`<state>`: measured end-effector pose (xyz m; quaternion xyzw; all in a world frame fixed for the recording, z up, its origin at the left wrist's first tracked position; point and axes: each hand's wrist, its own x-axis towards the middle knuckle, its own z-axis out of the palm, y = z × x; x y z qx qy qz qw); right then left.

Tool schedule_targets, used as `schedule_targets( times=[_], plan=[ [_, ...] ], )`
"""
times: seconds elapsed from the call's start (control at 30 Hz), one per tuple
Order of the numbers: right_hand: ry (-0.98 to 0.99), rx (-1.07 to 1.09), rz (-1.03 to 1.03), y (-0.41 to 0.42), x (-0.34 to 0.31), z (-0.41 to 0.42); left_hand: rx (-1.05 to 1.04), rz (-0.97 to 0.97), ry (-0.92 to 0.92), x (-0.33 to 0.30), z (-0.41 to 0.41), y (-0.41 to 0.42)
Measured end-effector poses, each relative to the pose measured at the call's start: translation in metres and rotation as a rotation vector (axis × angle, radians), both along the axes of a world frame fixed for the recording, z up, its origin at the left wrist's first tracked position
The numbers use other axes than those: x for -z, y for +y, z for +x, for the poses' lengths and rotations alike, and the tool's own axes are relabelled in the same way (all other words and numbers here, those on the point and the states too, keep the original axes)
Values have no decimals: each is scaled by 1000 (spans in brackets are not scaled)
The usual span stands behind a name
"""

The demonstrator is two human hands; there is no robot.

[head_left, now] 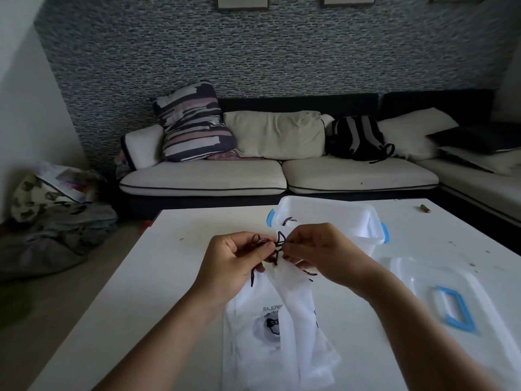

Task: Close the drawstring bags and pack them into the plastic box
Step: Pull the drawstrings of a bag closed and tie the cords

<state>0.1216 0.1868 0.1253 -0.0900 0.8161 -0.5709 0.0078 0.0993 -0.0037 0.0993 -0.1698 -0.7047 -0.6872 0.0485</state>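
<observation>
The left hand (236, 261) and right hand (324, 255) met at the centre of the white table (146, 300), each pinching a loop of the dark cord (279, 244) at the gathered neck of a white drawstring bag (293, 300). The bag was thin, soft fabric, creased lengthwise, its body trailing toward 6 o'clock and lying over a second white bag (253, 320) that bore a dark round emblem and upside-down lettering, only "PULAR" legible. The plastic box (352, 221), translucent, rounded at the corners, with blue clips, stood open just beyond the hands at 1 o'clock; a cord end showed inside. Its lid (439, 294), clear with a blue handle, lay flat at 3 o'clock near the table's right edge. Bare tabletop extended toward 9 o'clock. A cream sofa (276, 176) stood at 12 o'clock.
</observation>
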Motion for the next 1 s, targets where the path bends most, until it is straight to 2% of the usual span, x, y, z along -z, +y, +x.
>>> schedule_targets(
  times=[0.13, 0.33, 0.43, 0.63, 0.8, 0.93, 1.0],
  plan=[
    [-65, 4, -155, -3, 0, -1, 42, 97, -82, -1, 1, 2],
    [-100, -63, -306, -6, 4, -1, 4, -14, 12, 2, 1, 2],
    [-15, -70, -245, -5, 5, -2, -11, -46, 23, 2, 1, 2],
    [72, 60, -175, -2, 2, -2, -60, -73, 7, 3, 2, 3],
    [44, -41, -208, -6, 0, 3, -73, -14, -38, 1, 6, 5],
    [76, -100, -79, -8, 0, 5, -84, 33, -89, 2, 5, 5],
    [77, -109, -81, -9, 0, 4, -88, 48, -91, 2, 5, 4]
  ],
)
